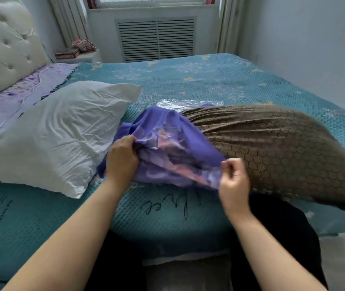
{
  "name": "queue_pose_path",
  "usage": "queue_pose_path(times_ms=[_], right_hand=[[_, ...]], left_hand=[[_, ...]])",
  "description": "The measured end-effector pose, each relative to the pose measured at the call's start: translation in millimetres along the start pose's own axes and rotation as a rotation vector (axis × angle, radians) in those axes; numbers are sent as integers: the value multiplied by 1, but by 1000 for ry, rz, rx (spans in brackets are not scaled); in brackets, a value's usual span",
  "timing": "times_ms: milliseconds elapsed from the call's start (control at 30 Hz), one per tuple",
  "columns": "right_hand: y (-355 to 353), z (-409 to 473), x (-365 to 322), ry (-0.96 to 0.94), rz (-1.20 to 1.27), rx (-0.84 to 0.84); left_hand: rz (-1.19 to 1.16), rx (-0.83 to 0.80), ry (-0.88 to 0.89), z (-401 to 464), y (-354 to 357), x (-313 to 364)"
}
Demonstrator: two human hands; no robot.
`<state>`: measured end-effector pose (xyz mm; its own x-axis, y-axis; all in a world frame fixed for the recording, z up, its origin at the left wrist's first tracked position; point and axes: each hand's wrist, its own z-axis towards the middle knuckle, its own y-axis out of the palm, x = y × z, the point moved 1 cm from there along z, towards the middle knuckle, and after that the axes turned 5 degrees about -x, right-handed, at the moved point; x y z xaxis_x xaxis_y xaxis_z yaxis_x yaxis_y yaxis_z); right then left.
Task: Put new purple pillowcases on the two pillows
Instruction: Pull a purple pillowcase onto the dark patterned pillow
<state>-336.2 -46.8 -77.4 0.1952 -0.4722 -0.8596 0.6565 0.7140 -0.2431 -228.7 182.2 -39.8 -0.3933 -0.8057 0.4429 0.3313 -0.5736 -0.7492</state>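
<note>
both hands, left hand (122,159) and right hand (235,181), grip the bunched purple patterned pillowcase (167,148) with clenched fingers against the brown honeycomb-weave pillow (282,152).

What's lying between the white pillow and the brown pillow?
In the head view, the purple pillowcase lies between the white pillow and brown pillow, held by both hands.

Pale walls, tufted headboard (1,45), window (150,1) (daylit) above slatted vent (156,38)
</note>
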Motion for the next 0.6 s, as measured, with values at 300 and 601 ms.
queue_pose_path(times_ms=[300, 601], right_hand=[[-52, 46, -29, 103, -568, -116], [50, 144, -77, -231, -883, -663]], left_hand=[[65, -239, 165, 3, 1, 3], [538, -904, 261, -23, -10, 57]])
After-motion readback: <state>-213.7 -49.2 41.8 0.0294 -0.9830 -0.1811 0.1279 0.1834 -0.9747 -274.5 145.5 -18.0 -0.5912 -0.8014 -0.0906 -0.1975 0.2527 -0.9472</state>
